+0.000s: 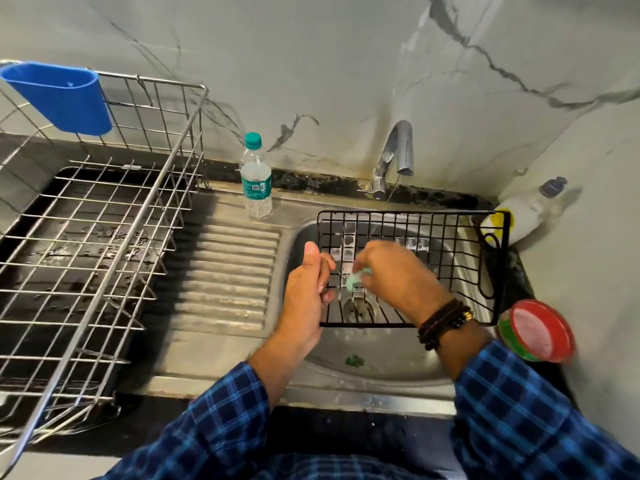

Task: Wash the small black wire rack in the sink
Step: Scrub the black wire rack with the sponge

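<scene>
Clasping the black wire rack over the sink in the left hand grip. Pinching a green scrub pad in the right hand grip.

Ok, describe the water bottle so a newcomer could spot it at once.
Start at the steel sink: left of its basin is the ribbed draining board. At the board's back edge stands the clear plastic bottle. Its teal cap and teal label set it apart from the white bottle in the right corner.
</scene>
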